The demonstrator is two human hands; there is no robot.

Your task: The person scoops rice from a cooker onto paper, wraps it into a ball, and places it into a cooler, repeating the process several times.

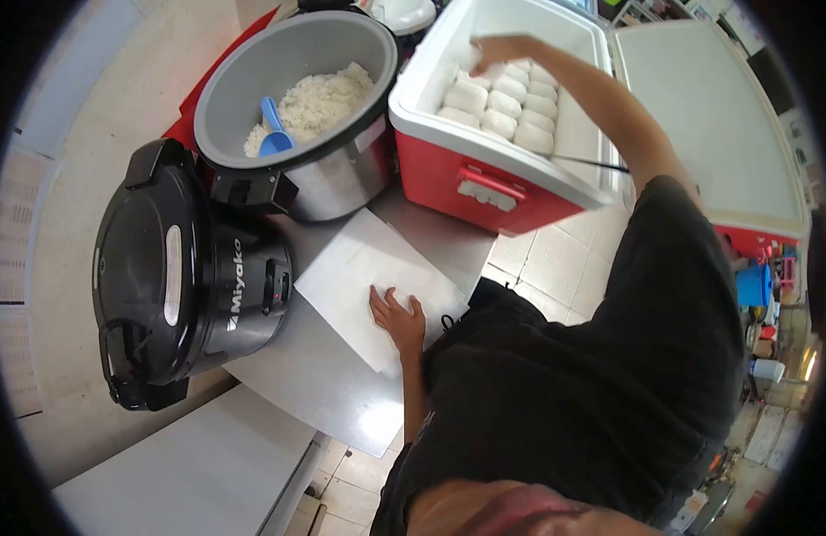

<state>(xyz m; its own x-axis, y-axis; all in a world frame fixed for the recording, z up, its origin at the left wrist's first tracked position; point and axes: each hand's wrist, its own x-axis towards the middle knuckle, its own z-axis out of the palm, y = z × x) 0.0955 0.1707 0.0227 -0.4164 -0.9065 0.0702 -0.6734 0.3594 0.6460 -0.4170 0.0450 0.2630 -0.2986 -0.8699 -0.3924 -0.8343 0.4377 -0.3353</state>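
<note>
My left hand rests flat with fingers spread on a stack of white paper sheets on the metal table. My right hand reaches inside a red and white cooler box, over its left inner side. Its fingers curve downward and are blurred, so I cannot tell what they hold. Just below them, rows of white wrapped packets fill part of the cooler. Left of the cooler stands a large open rice cooker pot with cooked white rice and a blue rice scoop.
A black Miyako rice cooker, lid closed, stands at the left of the metal table. The cooler's lid hangs open on the right. A white surface lies at lower left, with floor tiles beyond the table's edge.
</note>
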